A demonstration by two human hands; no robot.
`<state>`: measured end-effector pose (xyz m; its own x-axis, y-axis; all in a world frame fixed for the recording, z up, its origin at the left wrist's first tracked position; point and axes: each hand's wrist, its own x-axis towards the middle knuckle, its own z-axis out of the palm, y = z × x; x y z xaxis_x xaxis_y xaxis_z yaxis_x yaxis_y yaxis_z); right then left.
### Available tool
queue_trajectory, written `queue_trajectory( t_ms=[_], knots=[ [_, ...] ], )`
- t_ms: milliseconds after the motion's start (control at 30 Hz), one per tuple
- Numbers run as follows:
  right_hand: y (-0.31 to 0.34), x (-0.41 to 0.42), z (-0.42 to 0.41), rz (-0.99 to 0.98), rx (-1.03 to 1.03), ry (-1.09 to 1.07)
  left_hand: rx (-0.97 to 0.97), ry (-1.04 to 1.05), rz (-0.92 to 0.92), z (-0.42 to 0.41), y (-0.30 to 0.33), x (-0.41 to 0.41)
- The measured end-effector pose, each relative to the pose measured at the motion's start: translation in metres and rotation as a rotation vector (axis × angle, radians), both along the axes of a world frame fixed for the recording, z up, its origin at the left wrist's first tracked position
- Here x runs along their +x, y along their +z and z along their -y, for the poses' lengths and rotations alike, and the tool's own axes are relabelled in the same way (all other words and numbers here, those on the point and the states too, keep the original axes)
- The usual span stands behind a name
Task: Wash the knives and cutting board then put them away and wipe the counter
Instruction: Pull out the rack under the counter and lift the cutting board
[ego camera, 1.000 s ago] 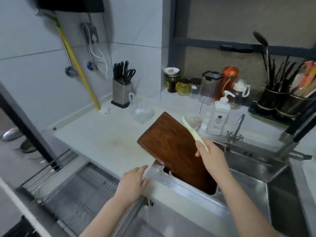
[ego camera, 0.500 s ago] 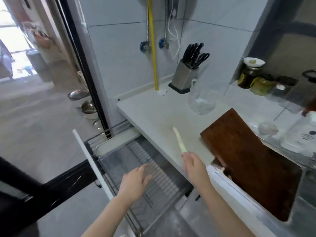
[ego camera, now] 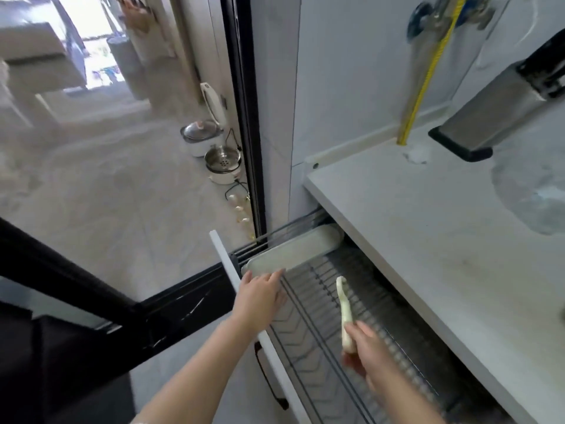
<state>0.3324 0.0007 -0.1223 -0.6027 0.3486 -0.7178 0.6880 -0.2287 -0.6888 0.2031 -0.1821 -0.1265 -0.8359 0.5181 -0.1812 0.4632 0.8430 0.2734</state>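
My right hand grips a pale cream knife by its lower end, its tip pointing up, above the wire rack of an open pull-out drawer. My left hand reaches over the drawer's white front panel with its fingers straight, fingertips at a long pale tray at the drawer's back left. The steel knife block stands on the white counter at the upper right. The cutting board is out of view.
A clear plastic bag lies on the counter near the knife block. A yellow pipe runs down the tiled wall. Beyond a black door frame, two pots sit on the floor. The drawer's black handle faces me.
My view swung left, away from the sink and cutting board. My right hand carried the knife down over the open drawer, and my left hand reached to the tray at its back.
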Motion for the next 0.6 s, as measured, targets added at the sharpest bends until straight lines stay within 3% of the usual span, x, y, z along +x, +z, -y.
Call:
queue_trajectory(
  t_ms=[100,233,600],
  knots=[
    [-0.029,-0.055,0.018,0.022,-0.123,-0.030,0.032,-0.050,-0.068,0.018,-0.021,-0.054],
    [-0.069,-0.121,0.031,0.020,-0.065,0.046,0.060,-0.034,-0.076,0.032,-0.046,-0.106],
    [-0.200,-0.255,0.050,0.068,-0.021,0.018,0.181,-0.018,-0.348,0.037,-0.104,-0.116]
  ],
)
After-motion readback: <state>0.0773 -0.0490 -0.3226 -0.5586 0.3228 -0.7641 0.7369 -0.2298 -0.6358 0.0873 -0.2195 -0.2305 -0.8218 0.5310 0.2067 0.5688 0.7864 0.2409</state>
